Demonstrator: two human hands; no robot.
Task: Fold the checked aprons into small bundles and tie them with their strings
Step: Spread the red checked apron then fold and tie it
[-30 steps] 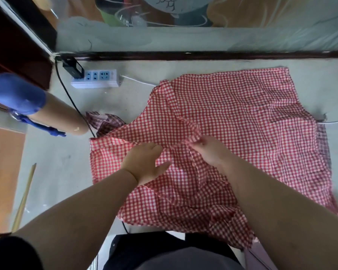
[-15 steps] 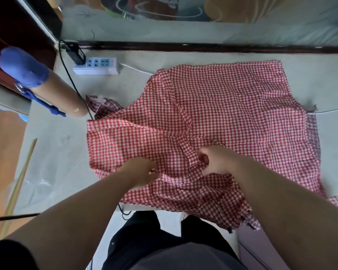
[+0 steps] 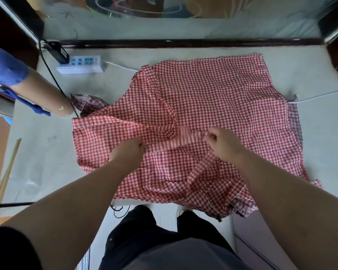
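Observation:
A red-and-white checked apron [image 3: 213, 98] lies spread and creased over the pale table [image 3: 47, 152], its near edge hanging off the front. My left hand [image 3: 129, 152] and my right hand [image 3: 220, 145] each pinch an end of a raised strip of the apron's cloth [image 3: 181, 137], which stretches taut between them near the middle. A darker checked apron [image 3: 88, 103] pokes out from under the red one at the left, at the right edge and at the lower right.
A white power strip [image 3: 80, 64] with a black plug and cable sits at the back left. A cardboard tube [image 3: 45, 94] with a blue end lies at the left. A wooden stick [image 3: 6, 176] leans by the left edge. A white cord [image 3: 320, 95] runs right.
Both hands have drawn apart from the bunched cloth at the middle. A strip of the red apron is now pulled tight between them.

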